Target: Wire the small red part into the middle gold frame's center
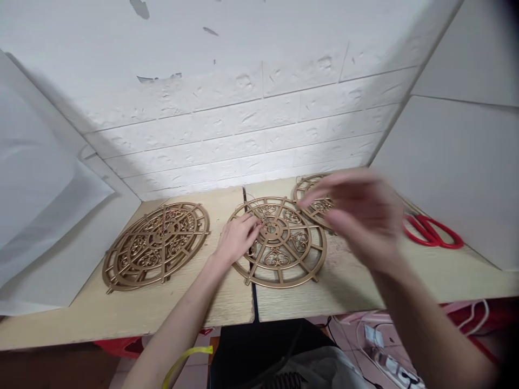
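Observation:
My left hand (pixel 240 235) rests on the middle round gold-coloured ornamental grille (pixel 279 285), its fingers curled together near the hub. A thin dark wire (pixel 256 201) rises in a loop by those fingertips and seems pinched there. My right hand (pixel 360 216), blurred by motion, hangs above the right side with thumb and fingers apart. Nothing shows between them. Behind it, a further gold-coloured grille (pixel 300 190) is partly hidden. On the left lie stacked gold-coloured grilles (pixel 162 254) with scrollwork and spokes.
Red-handled scissors (pixel 433 231) lie at the right by a white side panel (pixel 458 162). A dark gap (pixel 254 302) splits the pale wooden tabletop (pixel 194 308). A white brick-patterned wall (pixel 243 129) stands behind. Below the front edge are cables and a power strip (pixel 393 367).

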Action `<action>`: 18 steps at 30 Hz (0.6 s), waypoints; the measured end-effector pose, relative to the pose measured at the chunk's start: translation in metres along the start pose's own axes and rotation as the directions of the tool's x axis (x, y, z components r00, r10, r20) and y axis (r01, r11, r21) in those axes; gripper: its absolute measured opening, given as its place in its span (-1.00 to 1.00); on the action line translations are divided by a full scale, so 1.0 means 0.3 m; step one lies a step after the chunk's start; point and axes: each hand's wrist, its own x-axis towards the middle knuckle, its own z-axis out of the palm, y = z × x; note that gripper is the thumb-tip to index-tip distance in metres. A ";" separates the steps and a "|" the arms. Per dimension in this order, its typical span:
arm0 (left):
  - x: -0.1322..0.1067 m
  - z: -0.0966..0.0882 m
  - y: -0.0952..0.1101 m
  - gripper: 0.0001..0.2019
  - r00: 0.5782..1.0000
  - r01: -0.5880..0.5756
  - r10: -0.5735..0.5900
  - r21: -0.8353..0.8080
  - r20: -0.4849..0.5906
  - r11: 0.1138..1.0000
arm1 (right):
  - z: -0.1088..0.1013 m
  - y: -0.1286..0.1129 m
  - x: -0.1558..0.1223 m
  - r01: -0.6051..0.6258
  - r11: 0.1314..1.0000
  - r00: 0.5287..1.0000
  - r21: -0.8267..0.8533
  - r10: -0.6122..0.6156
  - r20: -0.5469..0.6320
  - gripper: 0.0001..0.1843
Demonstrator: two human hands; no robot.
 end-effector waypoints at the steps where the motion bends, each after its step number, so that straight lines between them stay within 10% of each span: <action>1: 0.001 0.002 -0.004 -0.75 1.000 0.007 -0.007 0.002 -0.002 1.000 | 0.022 0.034 0.024 -0.002 0.998 0.996 -0.066 0.008 0.086 -0.80; 7: 0.005 0.003 -0.022 -0.76 0.999 0.034 -0.034 0.002 -0.040 0.999 | 0.138 0.315 0.099 0.006 0.789 0.883 -0.614 0.285 0.374 -0.77; 18: 0.004 0.006 -0.018 -0.77 0.998 0.041 -0.039 0.029 -0.058 0.999 | 0.121 0.389 0.022 -0.059 0.762 0.932 -0.645 0.274 0.238 -0.69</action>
